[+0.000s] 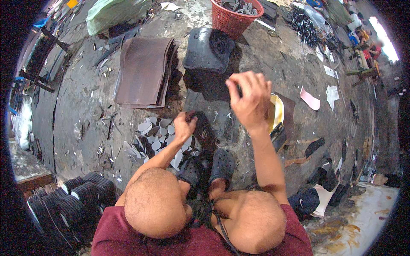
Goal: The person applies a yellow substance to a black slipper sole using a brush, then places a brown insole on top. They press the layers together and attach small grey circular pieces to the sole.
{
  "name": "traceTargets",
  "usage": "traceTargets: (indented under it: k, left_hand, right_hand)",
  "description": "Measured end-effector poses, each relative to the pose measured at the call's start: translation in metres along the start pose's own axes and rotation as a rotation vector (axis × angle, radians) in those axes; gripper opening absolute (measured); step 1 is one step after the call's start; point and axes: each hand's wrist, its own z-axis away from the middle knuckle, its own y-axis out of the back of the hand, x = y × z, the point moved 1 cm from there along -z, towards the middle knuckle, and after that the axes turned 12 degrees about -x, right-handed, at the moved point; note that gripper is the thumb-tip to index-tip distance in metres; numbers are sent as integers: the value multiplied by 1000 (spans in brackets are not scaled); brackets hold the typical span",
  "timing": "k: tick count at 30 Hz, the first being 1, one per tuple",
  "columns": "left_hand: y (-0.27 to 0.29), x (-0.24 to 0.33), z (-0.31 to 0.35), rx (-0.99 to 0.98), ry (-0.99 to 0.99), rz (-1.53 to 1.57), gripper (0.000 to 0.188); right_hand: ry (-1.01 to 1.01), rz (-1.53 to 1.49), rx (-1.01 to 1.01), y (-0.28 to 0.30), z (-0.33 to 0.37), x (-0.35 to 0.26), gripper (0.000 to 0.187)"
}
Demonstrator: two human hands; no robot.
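I look down at my bare knees, maroon shorts and black clogs (209,168) on a dirty grey floor. My left hand (184,126) reaches down in front of my feet and pinches a small dark piece (190,114) just above a scatter of pale oval offcuts (156,135). To the right and higher up, my right hand (250,99) is raised with its fingers curled in toward the thumb. I cannot make out anything in it. It hangs over a yellow-lined dark sheet (278,112).
A stack of brown leather sheets (143,70) lies ahead on the left, beside a black plastic tub (209,49). A red basket (236,17) stands further back. Rows of black ribbed soles (72,200) sit at my lower left. Paper scraps (310,99) and dark pieces litter the right.
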Motion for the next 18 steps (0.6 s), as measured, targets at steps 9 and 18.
traceTargets:
  k: [9, 18]
  left_hand:
    - [80, 100, 25, -440, 409, 1451, 42]
    - [102, 162, 29, -698, 110, 979, 61]
  right_hand:
    - [84, -245, -171, -19, 118, -33, 19]
    - [-994, -2187, -184, -65, 197, 15, 37]
